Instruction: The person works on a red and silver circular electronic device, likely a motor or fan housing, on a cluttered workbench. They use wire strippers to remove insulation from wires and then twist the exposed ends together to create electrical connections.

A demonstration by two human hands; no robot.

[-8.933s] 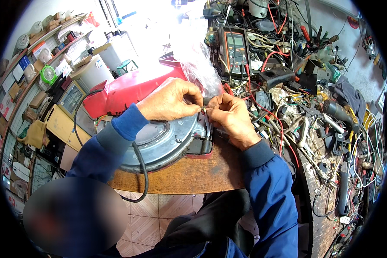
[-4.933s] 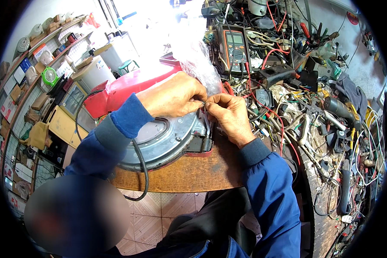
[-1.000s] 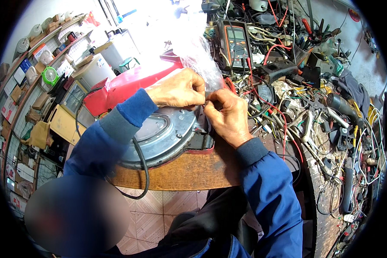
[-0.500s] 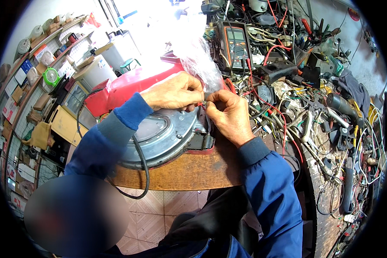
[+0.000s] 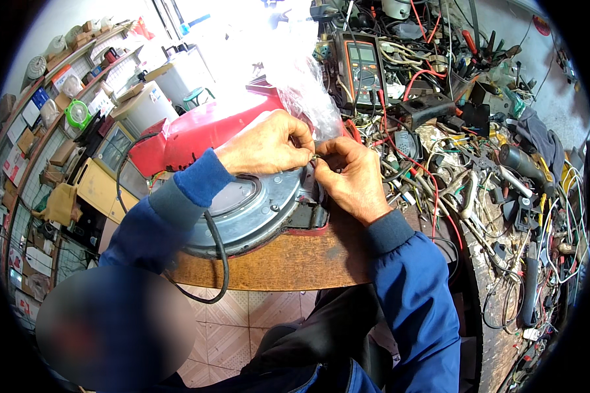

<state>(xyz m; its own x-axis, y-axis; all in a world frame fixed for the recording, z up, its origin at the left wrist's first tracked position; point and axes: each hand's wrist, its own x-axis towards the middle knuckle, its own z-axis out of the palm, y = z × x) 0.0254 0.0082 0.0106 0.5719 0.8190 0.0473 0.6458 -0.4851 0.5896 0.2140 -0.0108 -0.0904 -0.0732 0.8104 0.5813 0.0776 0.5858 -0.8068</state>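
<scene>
My left hand (image 5: 267, 142) and my right hand (image 5: 353, 175) meet over the right side of a red appliance. Fingertips of both are pinched together around something tiny, partly yellowish, too small and covered to name. Beneath them lies the appliance's round grey metal part (image 5: 269, 208), with an oval window in it. Its red casing (image 5: 206, 131) reaches up behind my left hand. A black hinge-like piece (image 5: 316, 218) sits at the lower right of the round part, just below my fingers. A black cable (image 5: 217, 252) loops down over the table's front edge.
The appliance rests on a wooden table (image 5: 262, 272). Clear plastic film (image 5: 301, 78) lies behind my hands. A multimeter (image 5: 364, 69) with red leads stands at the back right. Tangled wires and tools (image 5: 469, 183) crowd the right bench. Shelves (image 5: 36, 150) with boxes line the left.
My left hand has shifted slightly down and right, its fingertips now closer to those of my right hand. The right hand stays nearly in place.
</scene>
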